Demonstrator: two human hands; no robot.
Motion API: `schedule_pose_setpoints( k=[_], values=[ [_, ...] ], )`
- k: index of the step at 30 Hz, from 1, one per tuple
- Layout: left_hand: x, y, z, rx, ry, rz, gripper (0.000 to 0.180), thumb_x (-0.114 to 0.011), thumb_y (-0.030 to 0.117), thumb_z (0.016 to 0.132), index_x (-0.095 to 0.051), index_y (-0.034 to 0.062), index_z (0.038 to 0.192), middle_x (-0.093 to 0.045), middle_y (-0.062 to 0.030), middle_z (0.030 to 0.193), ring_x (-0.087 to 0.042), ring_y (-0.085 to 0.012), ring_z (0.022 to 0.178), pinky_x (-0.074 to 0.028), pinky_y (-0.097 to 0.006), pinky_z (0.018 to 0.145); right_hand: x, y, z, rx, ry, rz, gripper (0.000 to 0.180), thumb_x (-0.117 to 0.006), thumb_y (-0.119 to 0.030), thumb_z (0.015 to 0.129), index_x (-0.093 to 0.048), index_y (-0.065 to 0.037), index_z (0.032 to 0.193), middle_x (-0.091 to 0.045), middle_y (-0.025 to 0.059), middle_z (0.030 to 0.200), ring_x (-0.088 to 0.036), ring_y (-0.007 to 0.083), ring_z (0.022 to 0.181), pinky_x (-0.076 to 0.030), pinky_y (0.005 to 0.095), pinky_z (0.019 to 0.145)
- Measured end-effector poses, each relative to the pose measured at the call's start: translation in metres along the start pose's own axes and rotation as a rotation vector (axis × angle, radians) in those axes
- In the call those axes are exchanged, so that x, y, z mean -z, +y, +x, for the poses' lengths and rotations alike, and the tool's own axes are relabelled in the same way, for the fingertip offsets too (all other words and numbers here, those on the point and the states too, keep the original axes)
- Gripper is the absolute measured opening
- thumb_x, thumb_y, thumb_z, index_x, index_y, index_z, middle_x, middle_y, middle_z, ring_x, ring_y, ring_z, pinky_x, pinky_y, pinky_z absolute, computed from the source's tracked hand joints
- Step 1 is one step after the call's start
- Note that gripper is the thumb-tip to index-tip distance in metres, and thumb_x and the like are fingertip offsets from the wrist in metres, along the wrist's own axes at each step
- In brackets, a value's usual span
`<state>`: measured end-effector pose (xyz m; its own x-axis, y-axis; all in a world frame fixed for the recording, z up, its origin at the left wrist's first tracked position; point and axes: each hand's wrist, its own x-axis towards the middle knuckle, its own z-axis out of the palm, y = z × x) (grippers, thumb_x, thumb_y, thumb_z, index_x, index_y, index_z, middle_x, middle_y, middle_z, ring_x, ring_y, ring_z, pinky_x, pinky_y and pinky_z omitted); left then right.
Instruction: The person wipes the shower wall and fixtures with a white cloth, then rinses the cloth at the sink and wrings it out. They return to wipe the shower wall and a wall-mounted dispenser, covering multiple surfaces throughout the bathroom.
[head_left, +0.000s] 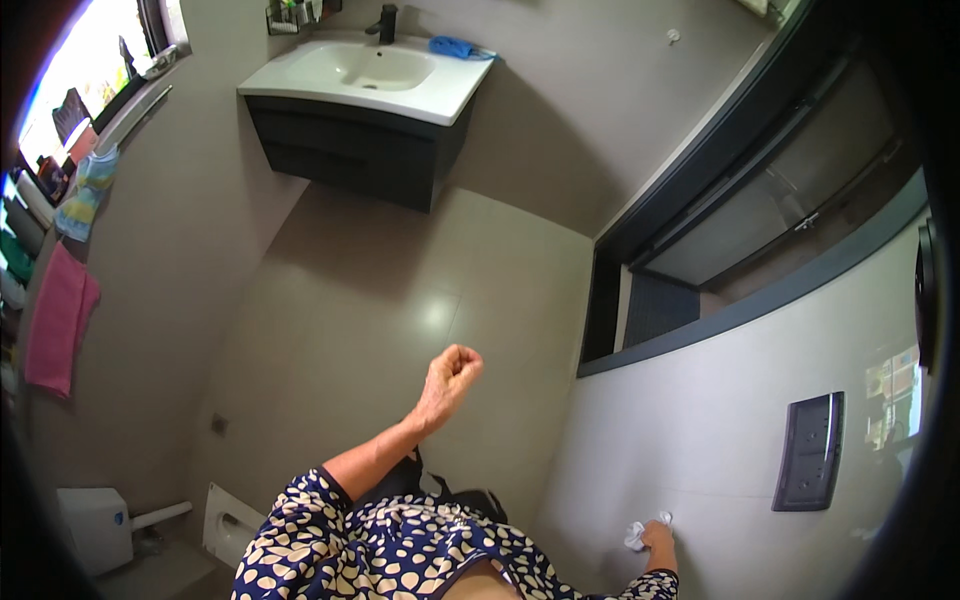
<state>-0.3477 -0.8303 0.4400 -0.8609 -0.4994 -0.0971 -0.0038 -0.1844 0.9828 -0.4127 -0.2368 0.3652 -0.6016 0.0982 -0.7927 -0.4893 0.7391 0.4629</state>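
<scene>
My left hand (450, 388) is raised in front of my body above the floor, its fingers curled into a loose fist. Nothing shows in it. Down at the lower right, my right hand (658, 540) grips a crumpled white cloth (634, 538) close against the pale glossy wall (690, 440). Part of the cloth sticks out on either side of the fingers. Whether it is fabric or paper I cannot tell.
A white washbasin (300, 68) on a dark cabinet stands ahead, with a blue item (452, 47) on its rim. At right are a dark-framed doorway (640, 350) and a dark wall panel (808, 452). Pink cloth (60, 320) hangs left; a white toilet cistern (95, 530) sits lower left.
</scene>
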Motion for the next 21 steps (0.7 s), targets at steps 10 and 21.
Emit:
schedule_pose_setpoints(
  k=[10,21],
  values=[
    [0.052,-0.006,0.069,0.146,0.107,-0.174,0.01,-0.058,0.015,0.088,-0.055,0.0053,0.09,-0.047,0.0062,0.063,-0.04,-0.0024,0.054,-0.034,-0.018,0.049,0.252,-0.161,0.055,0.587,-0.072,2.01,0.013,-0.051,-0.007,0.087,-0.058,0.0,0.097,-0.062,0.0077,0.091,-0.059,0.0148,0.079,-0.047,0.0283,0.066],
    [0.141,0.022,0.198,0.16,0.351,-0.218,0.012,-0.062,0.017,0.087,-0.056,0.0078,0.09,-0.049,0.006,0.069,-0.041,-0.0023,0.056,-0.035,-0.018,0.05,0.638,-0.293,0.021,1.501,-0.017,2.263,0.035,-0.047,-0.007,0.093,-0.045,0.008,0.124,-0.057,0.0061,0.102,-0.054,0.01,0.08,-0.044,0.021,0.066]
  ],
)
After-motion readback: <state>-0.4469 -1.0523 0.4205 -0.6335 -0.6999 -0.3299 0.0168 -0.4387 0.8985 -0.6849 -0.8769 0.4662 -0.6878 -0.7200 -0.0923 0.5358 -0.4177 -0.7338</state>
